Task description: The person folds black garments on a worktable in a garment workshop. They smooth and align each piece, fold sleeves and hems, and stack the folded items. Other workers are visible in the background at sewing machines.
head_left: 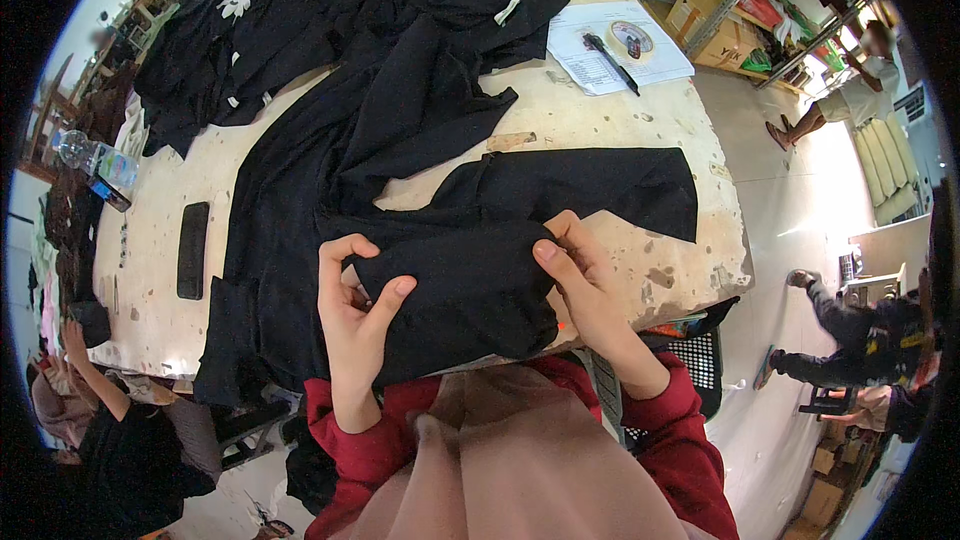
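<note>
A black cloth garment (457, 277) lies spread over the table's near edge, one sleeve-like part reaching right and the body running up and left. My right hand (589, 277) pinches the upper right corner of its near part between thumb and fingers. At the left end of that same part is my left hand (360, 300), fingers curled at the cloth's edge and thumb lying apart on top. Whether the left fingertips grip the fabric is partly hidden. Behind it sits a large heap of black garments (315, 22) with small white tags.
The worn table (667, 270) carries a black phone-like slab (193, 250), a plastic bottle (112, 165), and paper sheets (577, 22) under a pen (619, 67) and a tape roll (631, 40). A co-worker (135, 435) sits at left; shelving with a cardboard box (705, 22) stands right.
</note>
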Demonstrator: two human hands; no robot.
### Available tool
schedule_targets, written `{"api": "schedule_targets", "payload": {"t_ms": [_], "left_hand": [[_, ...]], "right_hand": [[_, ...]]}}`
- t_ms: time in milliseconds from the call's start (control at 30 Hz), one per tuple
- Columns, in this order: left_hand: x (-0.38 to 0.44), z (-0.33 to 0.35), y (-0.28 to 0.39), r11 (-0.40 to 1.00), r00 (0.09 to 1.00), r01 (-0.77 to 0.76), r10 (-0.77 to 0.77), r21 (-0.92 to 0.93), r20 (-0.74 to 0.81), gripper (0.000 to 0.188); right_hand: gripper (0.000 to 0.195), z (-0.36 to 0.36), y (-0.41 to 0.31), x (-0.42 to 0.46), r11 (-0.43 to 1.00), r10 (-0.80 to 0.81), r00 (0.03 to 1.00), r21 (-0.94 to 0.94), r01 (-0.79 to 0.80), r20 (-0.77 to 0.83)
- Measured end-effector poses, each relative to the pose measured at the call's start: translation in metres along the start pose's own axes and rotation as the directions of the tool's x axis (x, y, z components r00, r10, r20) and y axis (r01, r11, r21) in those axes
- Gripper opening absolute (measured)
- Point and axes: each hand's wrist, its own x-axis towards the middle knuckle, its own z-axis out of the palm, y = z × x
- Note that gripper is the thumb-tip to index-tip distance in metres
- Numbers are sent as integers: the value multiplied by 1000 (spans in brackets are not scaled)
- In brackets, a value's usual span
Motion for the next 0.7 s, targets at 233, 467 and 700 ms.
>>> {"api": "schedule_targets", "payload": {"t_ms": [233, 467, 700], "left_hand": [[5, -16, -16, 996, 996, -68, 65, 62, 58, 33], [7, -12, -12, 979, 970, -205, 202, 13, 133, 42], [-1, 9, -12, 956, 980, 38, -93, -290, -178, 39]], "right_hand": [[18, 0, -7, 4, 981, -101, 992, -176, 87, -73], [16, -1, -2, -2, 977, -120, 986, -192, 96, -114], [16, 5, 6, -5, 955, -156, 976, -276, 110, -154]]}}
